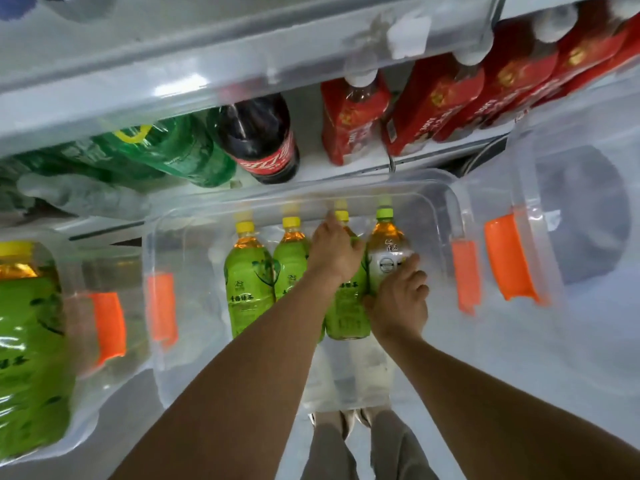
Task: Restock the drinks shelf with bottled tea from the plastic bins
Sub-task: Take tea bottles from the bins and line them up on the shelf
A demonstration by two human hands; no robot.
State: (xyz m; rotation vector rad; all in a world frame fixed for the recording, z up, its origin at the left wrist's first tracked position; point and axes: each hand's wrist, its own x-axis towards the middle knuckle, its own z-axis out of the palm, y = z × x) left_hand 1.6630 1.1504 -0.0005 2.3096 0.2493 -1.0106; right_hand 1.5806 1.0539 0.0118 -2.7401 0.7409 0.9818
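Four teas stand in your bin [429,216]: left hand [334,249] grips the third [346,317], right hand [401,299] wraps the pale-labelled fourth [388,251], ready for one lift.

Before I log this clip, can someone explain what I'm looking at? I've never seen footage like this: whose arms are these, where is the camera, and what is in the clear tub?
The single picture comes from a camera worn on a person's head, looking down past their own bare arms. There is no machine. Below is a clear plastic bin holding four green-labelled tea bottles. The left hand rests on the third bottle, fingers near its yellow cap. The right hand grips the rightmost bottle. Neither is lifted yet. Above, the shelf carries a cola bottle and red-labelled bottles. More bins flank the middle one.
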